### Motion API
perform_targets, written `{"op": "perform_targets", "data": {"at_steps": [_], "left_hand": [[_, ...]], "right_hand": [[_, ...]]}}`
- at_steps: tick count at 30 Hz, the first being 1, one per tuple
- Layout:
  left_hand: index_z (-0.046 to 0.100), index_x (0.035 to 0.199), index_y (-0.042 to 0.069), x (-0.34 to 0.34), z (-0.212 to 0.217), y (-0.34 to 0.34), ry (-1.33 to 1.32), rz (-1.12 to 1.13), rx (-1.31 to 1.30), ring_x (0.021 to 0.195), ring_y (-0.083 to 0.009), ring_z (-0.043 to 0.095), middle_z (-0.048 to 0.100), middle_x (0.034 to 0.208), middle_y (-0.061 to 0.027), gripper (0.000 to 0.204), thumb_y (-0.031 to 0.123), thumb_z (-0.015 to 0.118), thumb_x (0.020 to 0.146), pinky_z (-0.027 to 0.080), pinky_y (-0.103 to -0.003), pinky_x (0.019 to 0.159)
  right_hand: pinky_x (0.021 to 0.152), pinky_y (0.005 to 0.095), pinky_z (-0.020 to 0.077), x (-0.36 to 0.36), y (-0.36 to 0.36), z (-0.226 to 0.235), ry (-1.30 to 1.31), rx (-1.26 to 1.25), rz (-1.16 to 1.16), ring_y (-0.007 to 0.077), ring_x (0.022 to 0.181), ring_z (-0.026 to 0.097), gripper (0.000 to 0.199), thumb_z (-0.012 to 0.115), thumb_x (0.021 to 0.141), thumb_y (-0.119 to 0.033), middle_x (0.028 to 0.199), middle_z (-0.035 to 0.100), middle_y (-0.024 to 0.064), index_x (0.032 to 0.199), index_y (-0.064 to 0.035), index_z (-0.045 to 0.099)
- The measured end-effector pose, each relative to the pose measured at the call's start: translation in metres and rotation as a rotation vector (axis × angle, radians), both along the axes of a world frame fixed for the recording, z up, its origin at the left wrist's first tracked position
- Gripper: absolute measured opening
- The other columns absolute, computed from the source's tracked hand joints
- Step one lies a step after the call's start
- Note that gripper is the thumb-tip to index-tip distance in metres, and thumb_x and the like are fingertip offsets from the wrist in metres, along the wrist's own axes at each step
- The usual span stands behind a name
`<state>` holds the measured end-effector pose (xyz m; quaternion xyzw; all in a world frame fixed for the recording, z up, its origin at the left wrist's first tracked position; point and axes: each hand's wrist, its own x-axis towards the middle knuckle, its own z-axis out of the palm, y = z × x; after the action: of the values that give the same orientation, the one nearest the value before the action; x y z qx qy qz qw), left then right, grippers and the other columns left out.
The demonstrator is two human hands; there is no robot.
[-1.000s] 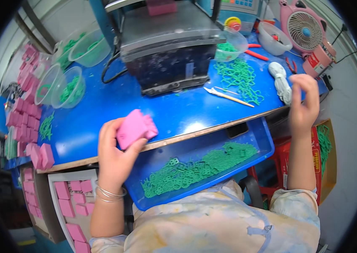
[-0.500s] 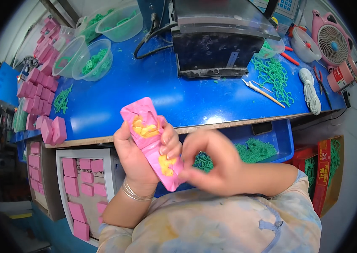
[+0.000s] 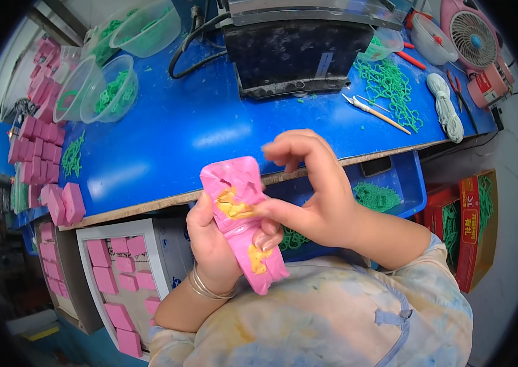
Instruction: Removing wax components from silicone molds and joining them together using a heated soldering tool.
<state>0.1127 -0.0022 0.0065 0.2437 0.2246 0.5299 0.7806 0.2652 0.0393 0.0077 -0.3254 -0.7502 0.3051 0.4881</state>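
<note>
In my left hand [image 3: 213,244] lies a long pink rubber mould [image 3: 244,232], folded open over my fingers in front of my body. Its inner faces have cut ridges and hollows. Yellow patches [image 3: 234,205] show on both the upper and lower half. My right hand [image 3: 317,183] is open at the mould's right side, index finger and others lifted and apart. Its thumb reaches to the yellow area of the upper half and seems to touch it; whether it presses there I cannot tell.
Clear tubs [image 3: 109,92] with green pieces and stacked pink blocks [image 3: 36,150] stand left. A black machine [image 3: 292,58] is at the back. Green pieces [image 3: 390,88], a thin pen-like tool [image 3: 381,116] and white cord [image 3: 445,107] lie right. Below is a blue drawer [image 3: 415,183].
My right hand has moved up from the mould's lower end, its thumb now at the upper half and fingers spread. The mould and left hand shifted slightly right and down in view.
</note>
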Motion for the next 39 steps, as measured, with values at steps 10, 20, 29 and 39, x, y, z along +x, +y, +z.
{"op": "perform_targets", "data": {"at_steps": [10, 20, 29, 39], "left_hand": [[0.049, 0.099, -0.002, 0.009, -0.003, -0.003, -0.101, -0.184, 0.108, 0.069, -0.0196, 0.055, 0.057, 0.081, -0.0123, 0.063, 0.057, 0.035, 0.086, 0.047, -0.03, 0.065], [0.051, 0.093, 0.001, -0.007, -0.004, -0.007, 0.579, 0.31, 0.5, 0.083, -0.0116, 0.05, 0.052, 0.089, -0.0053, 0.023, -0.003, 0.065, 0.075, 0.041, -0.027, 0.078], [0.049, 0.101, -0.003, -0.015, 0.01, -0.008, 0.416, 0.04, 0.273, 0.094, -0.014, 0.052, 0.054, 0.099, -0.0086, 0.028, -0.002, 0.062, 0.077, 0.042, -0.027, 0.083], [0.046, 0.103, -0.003, -0.01, 0.003, -0.012, 0.593, 0.162, 0.441, 0.093, -0.0142, 0.051, 0.052, 0.1, -0.0114, 0.027, -0.008, 0.055, 0.077, 0.043, -0.028, 0.083]], "right_hand": [[0.08, 0.0341, 0.0415, 0.007, -0.004, -0.005, 0.185, -0.356, 0.344, 0.0232, 0.088, 0.054, 0.019, 0.068, 0.076, -0.013, 0.098, 0.053, 0.0111, 0.086, -0.002, 0.056], [0.061, 0.0237, 0.0464, 0.016, -0.024, -0.003, 0.275, -0.592, 0.312, 0.0116, 0.073, 0.055, 0.017, 0.064, 0.081, -0.013, 0.084, 0.056, 0.0065, 0.088, -0.0012, 0.055], [0.06, 0.0255, 0.0462, 0.025, -0.025, -0.003, 0.242, -0.542, 0.328, 0.0134, 0.071, 0.055, 0.016, 0.063, 0.081, -0.013, 0.081, 0.055, 0.0064, 0.09, -0.0014, 0.056], [0.056, 0.0288, 0.042, 0.028, -0.021, -0.007, -0.011, -0.097, 0.251, 0.0204, 0.066, 0.052, 0.02, 0.068, 0.075, -0.013, 0.076, 0.054, 0.0082, 0.086, -0.0022, 0.056]]}}
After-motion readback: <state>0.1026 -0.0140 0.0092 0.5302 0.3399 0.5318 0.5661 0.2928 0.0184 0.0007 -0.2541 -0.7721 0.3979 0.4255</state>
